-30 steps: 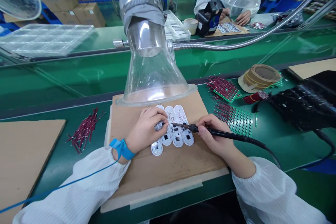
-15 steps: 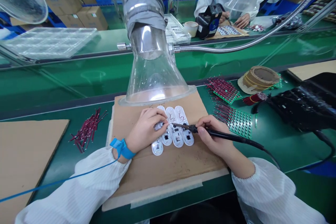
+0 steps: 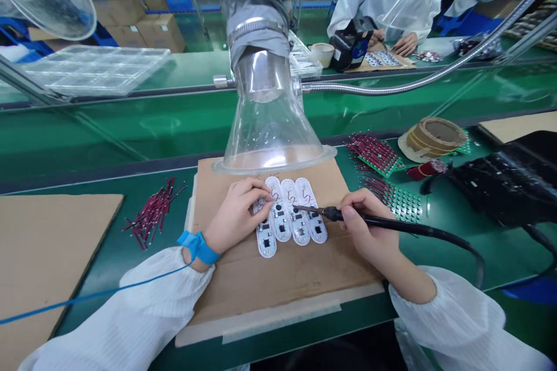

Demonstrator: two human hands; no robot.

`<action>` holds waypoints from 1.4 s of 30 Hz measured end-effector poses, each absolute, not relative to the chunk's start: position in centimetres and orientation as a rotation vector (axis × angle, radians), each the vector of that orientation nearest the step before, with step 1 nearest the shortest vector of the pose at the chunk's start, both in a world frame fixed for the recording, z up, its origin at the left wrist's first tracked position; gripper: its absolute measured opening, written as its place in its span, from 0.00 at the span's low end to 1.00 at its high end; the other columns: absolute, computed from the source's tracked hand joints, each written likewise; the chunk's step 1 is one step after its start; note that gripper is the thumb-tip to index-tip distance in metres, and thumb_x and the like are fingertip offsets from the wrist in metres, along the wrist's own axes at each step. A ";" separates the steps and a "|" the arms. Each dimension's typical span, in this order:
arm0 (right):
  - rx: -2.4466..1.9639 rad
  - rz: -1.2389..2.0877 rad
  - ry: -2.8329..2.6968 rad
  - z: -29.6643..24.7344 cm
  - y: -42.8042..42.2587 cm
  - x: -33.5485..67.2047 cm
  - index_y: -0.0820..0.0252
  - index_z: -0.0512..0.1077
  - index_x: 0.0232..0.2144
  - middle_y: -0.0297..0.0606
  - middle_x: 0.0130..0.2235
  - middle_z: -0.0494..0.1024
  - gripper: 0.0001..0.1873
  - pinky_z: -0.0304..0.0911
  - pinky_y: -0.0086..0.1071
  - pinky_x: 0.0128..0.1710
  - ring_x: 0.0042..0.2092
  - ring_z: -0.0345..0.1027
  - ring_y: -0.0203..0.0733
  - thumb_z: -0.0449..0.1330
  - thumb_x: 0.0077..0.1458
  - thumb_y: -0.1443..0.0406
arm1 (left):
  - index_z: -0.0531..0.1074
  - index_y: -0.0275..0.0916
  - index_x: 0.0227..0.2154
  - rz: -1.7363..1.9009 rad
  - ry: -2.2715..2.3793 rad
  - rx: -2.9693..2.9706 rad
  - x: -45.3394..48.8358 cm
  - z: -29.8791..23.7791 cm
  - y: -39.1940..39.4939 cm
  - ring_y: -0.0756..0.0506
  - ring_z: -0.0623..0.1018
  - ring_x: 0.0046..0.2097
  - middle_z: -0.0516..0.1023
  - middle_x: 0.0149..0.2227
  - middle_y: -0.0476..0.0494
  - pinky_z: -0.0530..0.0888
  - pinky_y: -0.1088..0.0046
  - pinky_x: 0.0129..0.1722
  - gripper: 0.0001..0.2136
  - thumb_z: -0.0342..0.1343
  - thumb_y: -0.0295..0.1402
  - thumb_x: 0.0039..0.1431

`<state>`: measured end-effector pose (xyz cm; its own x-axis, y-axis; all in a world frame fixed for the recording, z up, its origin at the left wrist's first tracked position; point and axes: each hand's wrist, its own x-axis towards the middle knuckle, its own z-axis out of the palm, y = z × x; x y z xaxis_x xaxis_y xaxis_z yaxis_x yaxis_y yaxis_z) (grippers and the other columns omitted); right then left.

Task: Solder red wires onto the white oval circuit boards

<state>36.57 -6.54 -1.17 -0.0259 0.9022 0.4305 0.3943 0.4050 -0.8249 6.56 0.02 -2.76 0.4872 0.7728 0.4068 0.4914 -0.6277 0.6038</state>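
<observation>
Left hand [image 3: 235, 217] has pulled back a little since half a second ago, sliding toward the left edge of the cardboard sheet [image 3: 270, 287], so now you can see the squiggly wires on the second strip that it used to cover. Soldering iron [image 3: 332, 214] tip was almost at those fingertips and now there's a clear gap, with the tip over the third strip from the left. Whole view drifted a bit too, so don't read much into the rest. As for the fingers: the left ones are bent with thumb and index bunched pretty narrow at the upper part of the left strips, but can't tell if they're pinching a wire, way too small. Right hand [image 3: 369, 229] has its fingers wrapped snug round the black handle. All four white strips [image 3: 300, 229] sit side by side between the hands, closer to the sheet's far edge, leftmost one sticking out nearer the person. Red wires [image 3: 154, 214] lie on the table [image 3: 112, 246] past the sheet's left edge.
</observation>
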 end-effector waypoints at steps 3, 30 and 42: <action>-1.202 0.591 -1.635 -1.0 -5.8 35.7 0.53 0.73 0.36 0.30 0.28 0.75 0.16 0.64 0.30 0.25 0.25 0.69 0.37 0.60 0.77 0.52 | 0.78 0.42 0.42 0.935 1.059 2.325 6.6 -2.8 0.1 0.40 0.80 0.51 0.80 0.49 0.43 0.73 0.56 0.56 0.02 0.63 0.28 0.73; -1.121 0.685 -1.728 -2.4 -4.9 34.6 0.53 0.75 0.41 0.31 0.32 0.79 0.05 0.68 0.27 0.27 0.28 0.73 0.36 0.61 0.74 0.63 | 0.79 0.41 0.38 0.973 1.101 2.378 7.5 -3.1 -0.2 0.41 0.81 0.49 0.82 0.45 0.47 0.70 0.56 0.54 0.05 0.67 0.26 0.70; -1.129 0.668 -1.732 -1.8 -4.9 34.4 0.53 0.74 0.39 0.30 0.30 0.79 0.07 0.67 0.26 0.25 0.26 0.73 0.35 0.61 0.74 0.62 | 0.81 0.41 0.39 1.027 1.364 2.188 5.4 -1.8 0.3 0.40 0.82 0.46 0.84 0.43 0.41 0.78 0.62 0.46 0.11 0.55 0.35 0.77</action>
